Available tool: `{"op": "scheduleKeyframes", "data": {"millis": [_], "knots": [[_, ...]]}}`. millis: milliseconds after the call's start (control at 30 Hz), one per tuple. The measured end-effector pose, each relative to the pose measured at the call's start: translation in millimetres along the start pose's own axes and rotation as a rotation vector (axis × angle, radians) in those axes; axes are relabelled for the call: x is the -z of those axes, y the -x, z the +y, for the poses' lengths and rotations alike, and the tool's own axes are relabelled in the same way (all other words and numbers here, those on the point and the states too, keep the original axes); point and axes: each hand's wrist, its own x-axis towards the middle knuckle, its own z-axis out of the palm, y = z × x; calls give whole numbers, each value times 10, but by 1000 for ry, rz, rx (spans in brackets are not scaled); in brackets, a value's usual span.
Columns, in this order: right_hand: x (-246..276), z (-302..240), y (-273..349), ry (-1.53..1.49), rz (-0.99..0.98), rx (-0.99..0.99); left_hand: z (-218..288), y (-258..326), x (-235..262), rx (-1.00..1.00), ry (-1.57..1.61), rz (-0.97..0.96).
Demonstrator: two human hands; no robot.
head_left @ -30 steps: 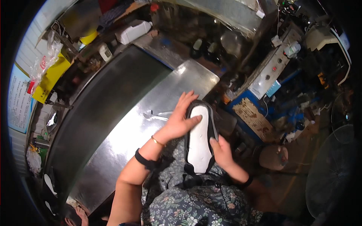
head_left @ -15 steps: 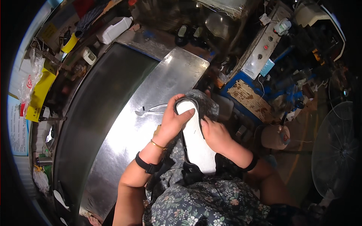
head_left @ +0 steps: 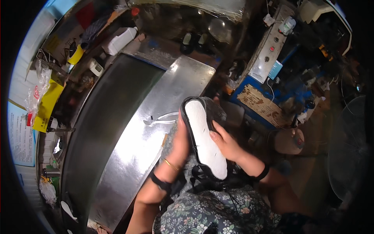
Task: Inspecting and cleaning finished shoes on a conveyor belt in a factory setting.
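Observation:
A black shoe upper with a white insole board (head_left: 206, 140) over its underside lies sole side up above my lap. My left hand (head_left: 180, 139) presses along its left edge, slightly blurred, with the fingers mostly hidden behind the shoe. At the right edge my right hand (head_left: 228, 145) grips it, the thumb by the white board and the other fingers partly out of sight. Metal pliers (head_left: 161, 118) rest on the shiny metal tabletop (head_left: 132, 146), left of the shoe.
Beyond the tabletop curves a dark conveyor belt (head_left: 93, 128), with a white-soled shoe part (head_left: 68, 210) near its lower end. Dark shoes (head_left: 187, 42) stand at the back. A control panel (head_left: 269, 50) is at upper right, a fan (head_left: 350, 152) at far right.
My left thumb has come off the white board, and that hand has slid down the shoe's left edge. My right thumb now shows by the board.

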Motion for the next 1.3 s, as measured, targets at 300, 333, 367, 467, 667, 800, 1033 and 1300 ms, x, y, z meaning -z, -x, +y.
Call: {"op": "scheduleKeyframes", "data": {"millis": [300, 333, 367, 467, 667, 800, 1033, 1300], "knots": [[-419, -274, -108, 398, 142, 44, 498, 83, 20, -16, -1772, 71], [-400, -206, -103, 301, 104, 47, 453, 181, 355, 34, -1350, -168], [-395, -10, -100, 296, 169, 194, 368, 310, 433, -131, -1366, -308], [-455, 134, 4, 316, 254, 276, 38, 725, 164, -83, -1589, 87], [-400, 11, 11, 393, 242, 247, -316, 584, 209, -447, -1008, 229], [-386, 103, 106, 275, 197, 302, -39, 170, 196, -264, -898, 180], [-145, 8, 97, 444, 112, 164, 273, -419, -118, 136, -376, -50], [220, -298, -850, -575, -128, 47, -8, -342, -263, -202, -823, -76]]}}
